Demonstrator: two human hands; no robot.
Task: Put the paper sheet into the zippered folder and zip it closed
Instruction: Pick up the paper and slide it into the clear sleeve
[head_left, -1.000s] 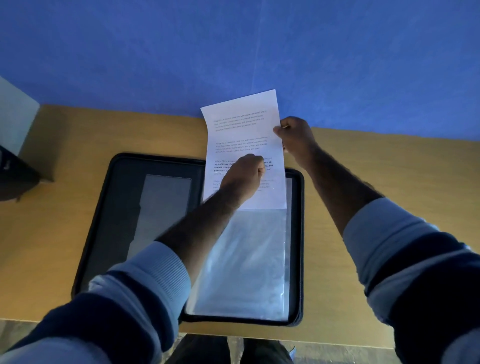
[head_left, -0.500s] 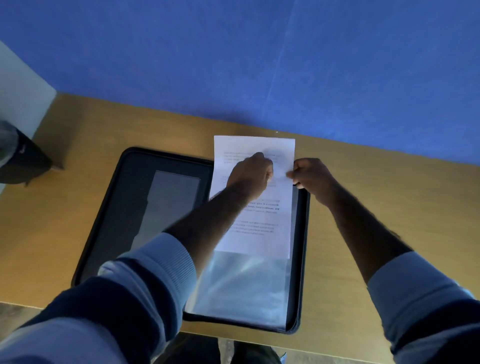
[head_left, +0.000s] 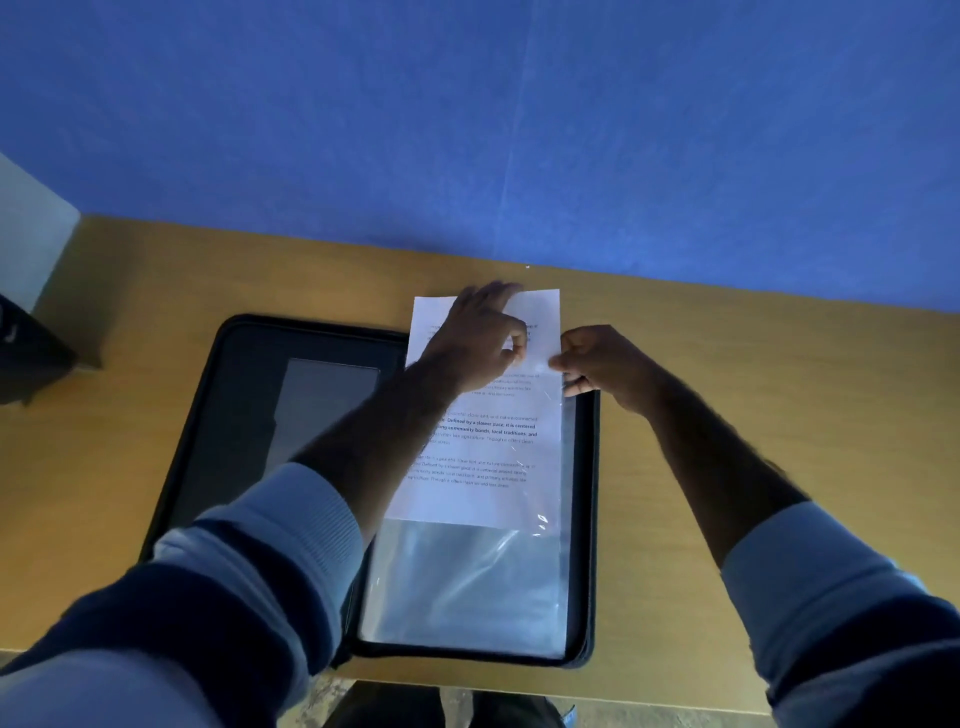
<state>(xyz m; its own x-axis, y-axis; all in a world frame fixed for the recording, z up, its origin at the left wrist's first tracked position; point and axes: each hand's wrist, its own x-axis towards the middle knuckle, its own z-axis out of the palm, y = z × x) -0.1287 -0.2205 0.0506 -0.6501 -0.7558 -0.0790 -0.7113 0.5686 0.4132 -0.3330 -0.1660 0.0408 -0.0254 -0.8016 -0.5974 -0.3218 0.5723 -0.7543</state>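
White paper sheet (head_left: 540, 317) sits half inside the clear sleeve (head_left: 467, 587); I see left hand (head_left: 475, 345) fingers (head_left: 483, 299) flat at 12 o'clock, likely pushing, right hand (head_left: 605, 366) pinching the sleeve steady.

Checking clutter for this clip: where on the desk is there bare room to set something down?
Bare desk lies right of the folder, though the right forearm crosses above it; also left of it, up to the dark object, and along the blue wall left of the paper sheet. Crowded: the folder's right half, where the left hand and right hand work.
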